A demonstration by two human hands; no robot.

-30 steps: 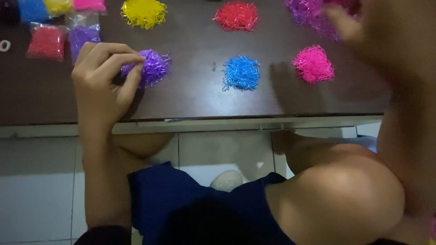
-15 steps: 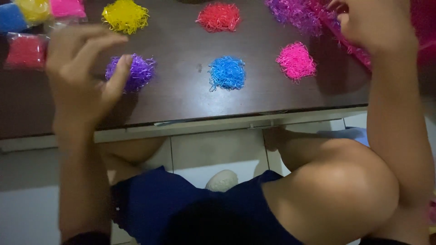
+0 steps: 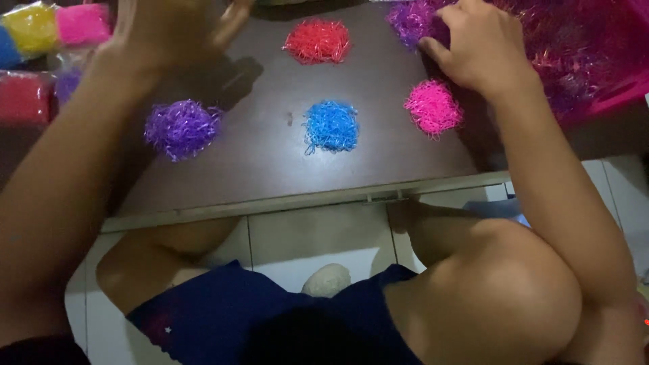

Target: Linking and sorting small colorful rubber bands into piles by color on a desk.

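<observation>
The big mixed heap of purple and pink shredded plastic strands (image 3: 574,61) is lying at the dark tabletop's (image 3: 270,162) far right, and the right hand (image 3: 483,47) is pressing curled fingers into its edge, seemingly gathering a tuft. The left hand (image 3: 172,30) is hovering spread and empty. Purple (image 3: 181,128), blue (image 3: 331,126), pink (image 3: 433,107) and red (image 3: 318,40) sorted piles are sitting apart; most of the heap is looking unsorted
</observation>
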